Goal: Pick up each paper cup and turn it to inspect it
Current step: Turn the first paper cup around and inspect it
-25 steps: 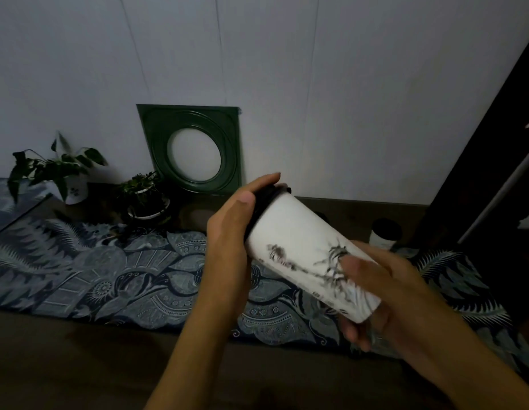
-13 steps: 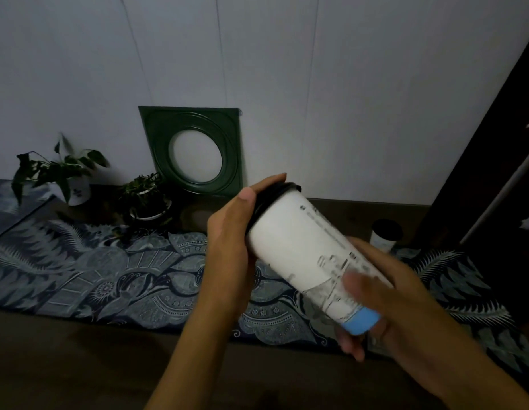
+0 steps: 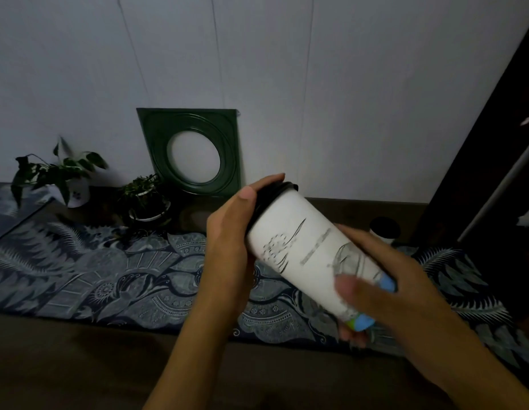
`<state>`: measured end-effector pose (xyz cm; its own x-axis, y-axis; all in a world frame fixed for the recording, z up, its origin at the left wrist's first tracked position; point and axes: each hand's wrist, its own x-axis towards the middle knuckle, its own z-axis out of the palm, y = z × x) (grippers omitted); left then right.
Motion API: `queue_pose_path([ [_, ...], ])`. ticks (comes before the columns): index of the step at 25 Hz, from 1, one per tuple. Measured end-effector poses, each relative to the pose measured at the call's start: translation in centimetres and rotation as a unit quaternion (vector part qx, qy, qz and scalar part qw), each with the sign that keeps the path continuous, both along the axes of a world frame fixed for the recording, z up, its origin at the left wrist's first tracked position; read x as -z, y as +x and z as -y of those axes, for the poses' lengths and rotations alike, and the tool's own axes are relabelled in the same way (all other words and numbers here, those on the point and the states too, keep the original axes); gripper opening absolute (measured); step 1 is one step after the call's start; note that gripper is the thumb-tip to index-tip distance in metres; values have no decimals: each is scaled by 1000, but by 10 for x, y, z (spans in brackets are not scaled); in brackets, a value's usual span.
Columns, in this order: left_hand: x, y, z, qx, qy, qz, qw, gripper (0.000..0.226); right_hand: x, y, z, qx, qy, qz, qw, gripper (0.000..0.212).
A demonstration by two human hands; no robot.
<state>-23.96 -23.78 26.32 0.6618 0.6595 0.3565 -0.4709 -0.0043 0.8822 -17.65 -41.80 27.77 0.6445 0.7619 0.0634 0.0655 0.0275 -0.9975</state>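
A tall white paper cup (image 3: 301,250) with a black lid and dark ink drawings lies tilted in the air above the table, lid end up and to the left. My left hand (image 3: 227,241) cups the lid end, thumb over the lid's rim. My right hand (image 3: 384,288) wraps the lower end, where a blue patch shows between the fingers. A second white cup with a black lid (image 3: 384,230) stands upright on the table behind my right hand, partly hidden.
A patterned blue cloth (image 3: 109,276) covers the brown table. Two potted plants (image 3: 65,179) (image 3: 145,199) and a green square frame (image 3: 195,152) stand against the white wall. A dark panel (image 3: 494,173) rises at the right.
The cup has been rotated about its long axis between my hands: the bamboo drawing turned away and other drawings, text and the blue patch came round. Both hands keep their hold.
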Motion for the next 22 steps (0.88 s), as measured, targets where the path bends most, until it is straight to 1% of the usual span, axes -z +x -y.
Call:
queue_pose_path([
  [1, -1, 0, 0, 8, -11, 7, 1000, 42, 1, 3, -1, 20, 3, -98, 995, 28],
  [2, -1, 0, 1, 8, -20, 8, 1000, 44, 4, 6, 0, 27, -17, -121, 992, 14],
  [3, -2, 0, 1, 2, -26, 4, 1000, 44, 5, 5, 0, 25, -28, -103, 994, 17],
  [4, -2, 1, 2, -8, -29, -4, 1000, 44, 4, 1, 1, -2, -16, -40, 999, 37],
  [5, -2, 1, 3, -16, -28, -15, 999, 43, 4, -3, 2, -15, -36, 95, 995, 60],
  [6, -3, 1, 4, -22, -26, -25, 999, 42, 5, -2, 3, -3, -81, 270, 960, 76],
  [7, -4, 1, 5, -24, -25, -32, 999, 40, 12, 0, 6, 28, -126, 426, 895, 83],
  [8, -4, 1, 5, -24, -24, -35, 999, 39, 17, 2, 8, 47, -141, 513, 846, 87],
  [9, -4, 0, 5, -21, -21, -34, 999, 39, 19, 3, 6, 59, -138, 526, 837, 88],
  [10, -4, 0, 5, -17, -16, -31, 999, 39, 19, 2, 5, 68, -125, 487, 861, 88],
  [11, -4, -1, 5, -11, -15, -27, 999, 40, 16, 0, 4, 49, -101, 375, 920, 86],
  [12, -4, -2, 5, -5, -18, -21, 1000, 40, 12, -2, 5, 6, -51, 203, 978, 83],
  [13, -4, -3, 6, 1, -21, -16, 1000, 39, 7, -4, 9, -36, 3, 16, 999, 77],
  [14, -5, -3, 7, 6, -25, -13, 1000, 38, 5, -2, 12, -64, 37, -138, 988, 73],
  [15, -5, -4, 8, 7, -28, -11, 1000, 37, 4, -2, 13, -88, 52, -217, 971, 70],
  [16, -6, -4, 9, 2, -31, -11, 999, 36, 3, -2, 13, -101, 48, -221, 969, 67],
  [17, -6, -4, 10, -6, -33, -14, 999, 36, 3, -4, 12, -93, 32, -152, 984, 66],
  [18, -7, -3, 9, -15, -32, -19, 999, 36, 3, -6, 11, -63, -12, -18, 998, 69],
  [19, -6, -2, 9, -21, -29, -25, 999, 36, 3, -5, 10, -17, -66, 158, 985, 77],
  [20, -6, -2, 10, -24, -27, -29, 999, 36, 8, -5, 11, 32, -119, 333, 935, 86],
  [21, -5, -2, 10, -23, -27, -32, 999, 35, 11, -5, 11, 55, -144, 438, 886, 91],
  [22, -5, -2, 10, -20, -27, -34, 999, 35, 13, -5, 11, 60, -146, 456, 876, 92],
])
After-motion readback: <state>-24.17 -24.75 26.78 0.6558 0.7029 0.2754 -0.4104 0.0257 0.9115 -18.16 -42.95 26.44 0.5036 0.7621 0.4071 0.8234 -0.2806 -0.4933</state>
